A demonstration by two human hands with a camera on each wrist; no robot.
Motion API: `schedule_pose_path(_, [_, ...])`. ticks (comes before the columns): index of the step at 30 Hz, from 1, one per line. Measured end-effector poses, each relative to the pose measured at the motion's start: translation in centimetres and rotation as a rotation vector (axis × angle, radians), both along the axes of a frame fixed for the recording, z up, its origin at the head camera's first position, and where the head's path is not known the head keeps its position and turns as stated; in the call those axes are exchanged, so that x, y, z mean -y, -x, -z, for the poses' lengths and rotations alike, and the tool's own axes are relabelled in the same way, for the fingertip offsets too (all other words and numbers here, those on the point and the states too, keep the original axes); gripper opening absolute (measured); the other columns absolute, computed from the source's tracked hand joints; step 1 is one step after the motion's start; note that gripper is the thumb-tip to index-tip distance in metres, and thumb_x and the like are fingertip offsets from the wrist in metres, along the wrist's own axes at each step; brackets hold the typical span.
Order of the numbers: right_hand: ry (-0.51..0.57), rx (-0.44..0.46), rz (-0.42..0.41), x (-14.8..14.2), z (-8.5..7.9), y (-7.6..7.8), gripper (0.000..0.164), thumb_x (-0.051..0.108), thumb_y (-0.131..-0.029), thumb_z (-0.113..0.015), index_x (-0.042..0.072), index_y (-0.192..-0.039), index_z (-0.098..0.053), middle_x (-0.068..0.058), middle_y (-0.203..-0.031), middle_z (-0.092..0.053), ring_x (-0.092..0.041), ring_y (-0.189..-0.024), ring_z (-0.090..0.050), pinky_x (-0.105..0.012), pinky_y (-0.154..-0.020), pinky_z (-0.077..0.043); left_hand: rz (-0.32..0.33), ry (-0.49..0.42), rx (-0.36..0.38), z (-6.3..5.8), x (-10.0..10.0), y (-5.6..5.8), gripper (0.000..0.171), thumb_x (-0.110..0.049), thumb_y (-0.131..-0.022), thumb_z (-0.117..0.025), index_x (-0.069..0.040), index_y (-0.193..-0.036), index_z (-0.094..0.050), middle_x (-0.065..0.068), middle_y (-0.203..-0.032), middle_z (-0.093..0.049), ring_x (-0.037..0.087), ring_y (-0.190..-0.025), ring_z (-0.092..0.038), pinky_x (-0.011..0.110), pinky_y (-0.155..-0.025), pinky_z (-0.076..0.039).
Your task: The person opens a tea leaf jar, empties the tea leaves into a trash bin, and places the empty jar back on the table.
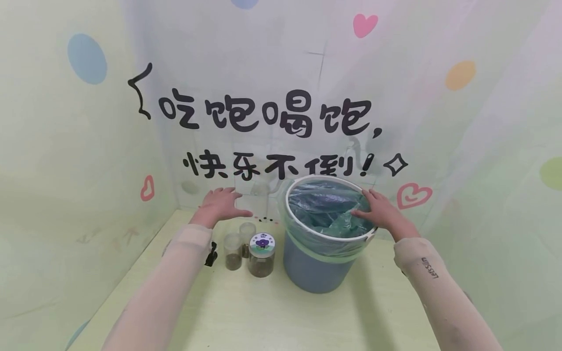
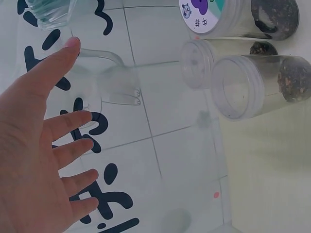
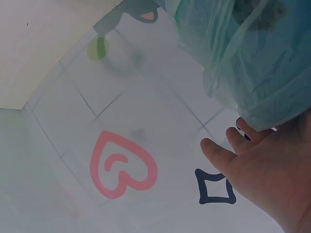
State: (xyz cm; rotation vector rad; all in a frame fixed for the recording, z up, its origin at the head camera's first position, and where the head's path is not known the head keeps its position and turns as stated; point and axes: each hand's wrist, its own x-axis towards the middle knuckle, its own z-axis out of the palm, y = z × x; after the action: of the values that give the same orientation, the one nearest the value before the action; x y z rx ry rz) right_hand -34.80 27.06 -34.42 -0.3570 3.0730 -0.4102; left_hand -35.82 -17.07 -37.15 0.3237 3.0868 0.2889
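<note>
A blue trash bin [image 1: 318, 270] stands upright on the table, lined with a translucent green garbage bag [image 1: 322, 251] folded over its white rim [image 1: 303, 229]. My right hand [image 1: 381, 210] is at the bin's right rim, thumb over the opening. In the right wrist view, its fingers [image 3: 218, 155] stretch out beside the hanging bag [image 3: 262, 82]. My left hand [image 1: 221, 204] hovers above the table left of the bin, fingers spread and holding nothing. Below and right of it stand a jar with a flower-printed lid [image 1: 262, 258] and two smaller clear jars [image 1: 233, 253], all with dark contents.
A small black object [image 1: 211, 254] lies beside the left forearm, partly covered by it. Behind everything rises a back wall [image 1: 272, 58] with black lettering and colored drawings. Side walls [image 1: 66, 170] enclose the pale table [image 1: 246, 317].
</note>
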Motion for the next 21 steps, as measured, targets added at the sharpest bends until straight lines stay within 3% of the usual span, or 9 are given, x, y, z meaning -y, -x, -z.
schedule_pose_path(10, [0.027, 0.03, 0.013, -0.1, 0.4, -0.1, 0.087, 0.044, -0.097, -0.06, -0.006, -0.155, -0.02, -0.037, -0.158, -0.017, -0.056, -0.145, -0.02, -0.066, -0.118, -0.024, -0.003, 0.002, 0.045, 1.1, 0.4, -0.1, 0.079, -0.065, -0.086, -0.06, -0.011, -0.142, -0.055, 0.02, -0.154, -0.044, 0.047, -0.139, -0.042, 0.064, -0.113, -0.035])
schedule_pose_path(17, [0.05, 0.018, 0.009, 0.2, 0.7, -0.1, 0.085, 0.042, -0.1, -0.055, -0.01, -0.154, -0.017, -0.037, -0.159, -0.014, -0.055, -0.146, -0.019, -0.063, -0.12, -0.021, -0.022, 0.002, 0.06, 2.0, 0.8, -0.3, 0.076, -0.065, -0.085, -0.061, -0.013, -0.141, -0.057, 0.017, -0.15, -0.05, 0.047, -0.13, -0.051, 0.059, -0.097, -0.05])
schedule_pose_path(21, [0.062, 0.007, 0.013, 0.2, 0.8, -0.1, 0.082, 0.04, -0.102, -0.052, -0.013, -0.153, -0.015, -0.037, -0.159, -0.014, -0.054, -0.147, -0.019, -0.061, -0.122, -0.02, -0.025, -0.027, 0.064, 2.5, 0.9, -0.7, 0.073, -0.061, -0.086, -0.063, -0.011, -0.138, -0.059, 0.017, -0.145, -0.055, 0.045, -0.127, -0.054, 0.061, -0.096, -0.05])
